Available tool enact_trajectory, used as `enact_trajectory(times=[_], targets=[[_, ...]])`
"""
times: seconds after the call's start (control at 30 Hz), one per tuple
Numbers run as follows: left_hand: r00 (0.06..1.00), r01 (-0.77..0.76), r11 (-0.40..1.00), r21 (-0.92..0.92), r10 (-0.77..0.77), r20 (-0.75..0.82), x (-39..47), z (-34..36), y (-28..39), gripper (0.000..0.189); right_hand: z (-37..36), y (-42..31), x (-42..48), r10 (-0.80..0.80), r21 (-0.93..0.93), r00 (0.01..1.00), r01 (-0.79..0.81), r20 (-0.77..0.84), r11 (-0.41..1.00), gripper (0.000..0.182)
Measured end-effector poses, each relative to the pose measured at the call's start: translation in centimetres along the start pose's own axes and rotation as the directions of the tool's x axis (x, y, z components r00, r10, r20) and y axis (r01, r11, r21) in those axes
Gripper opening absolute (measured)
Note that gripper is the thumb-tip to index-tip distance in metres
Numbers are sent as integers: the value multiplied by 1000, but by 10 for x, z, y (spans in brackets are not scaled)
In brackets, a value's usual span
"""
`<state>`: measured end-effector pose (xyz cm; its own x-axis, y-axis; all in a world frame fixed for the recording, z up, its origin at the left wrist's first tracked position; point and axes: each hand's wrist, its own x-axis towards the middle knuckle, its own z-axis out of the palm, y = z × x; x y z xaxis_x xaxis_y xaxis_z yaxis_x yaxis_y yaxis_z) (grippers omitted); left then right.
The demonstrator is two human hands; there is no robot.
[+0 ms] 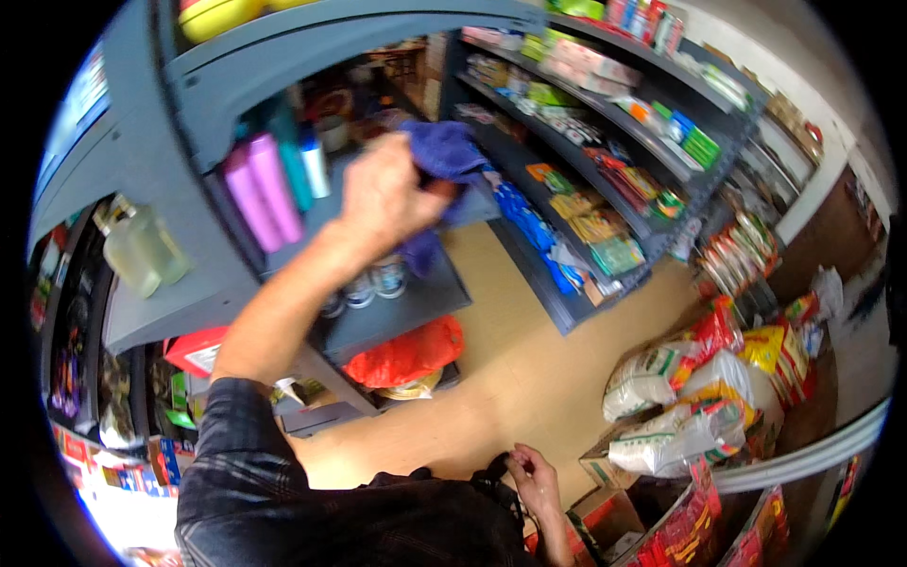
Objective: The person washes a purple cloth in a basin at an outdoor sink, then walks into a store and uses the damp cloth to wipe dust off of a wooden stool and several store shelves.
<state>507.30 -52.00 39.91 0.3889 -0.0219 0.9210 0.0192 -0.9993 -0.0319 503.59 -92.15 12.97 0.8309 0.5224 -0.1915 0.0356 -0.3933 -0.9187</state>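
My left hand [390, 188] is stretched out over a grey metal shelf and grips a purple-blue cloth [446, 152], which hangs down past the shelf's front edge. Left of that hand, pink bottles [266, 191] and a white-and-blue container [314, 164] stand on the same shelf. Below it, several round tins or jars [388, 278] sit on a lower grey shelf [397, 312], partly hidden by my arm. My right hand [531, 478] hangs low by my body, its fingers bent near a small black thing; whether it holds anything is unclear.
A red plastic bag [407, 351] lies under the lower shelf. Shelves of packaged goods [602, 106] run along the right. Filled sacks [680, 439] stand on the tan floor [510, 383] at the right. Two clear bottles [145, 248] stand on a ledge at the left.
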Motion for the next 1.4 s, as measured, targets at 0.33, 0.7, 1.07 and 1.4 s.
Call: enact_trajectory(times=[0.33, 0.7, 1.07, 1.4], targets=[[764, 237, 854, 464, -458, 453, -15, 54, -19, 50, -140, 57, 92, 91, -241, 993, -70, 77, 968, 52], [604, 767, 641, 2, -724, 333, 27, 74, 75, 38, -242, 119, 132, 150, -87, 988, -151, -23, 985, 46], [209, 963, -126, -239, -217, 954, -101, 312, 276, 31, -230, 2, 244, -124, 395, 967, 28, 221, 918, 62], [247, 969, -27, -247, 23, 969, -76, 459, 263, 35, -267, 27, 276, 362, 850, 831, 224, -422, 477, 18]])
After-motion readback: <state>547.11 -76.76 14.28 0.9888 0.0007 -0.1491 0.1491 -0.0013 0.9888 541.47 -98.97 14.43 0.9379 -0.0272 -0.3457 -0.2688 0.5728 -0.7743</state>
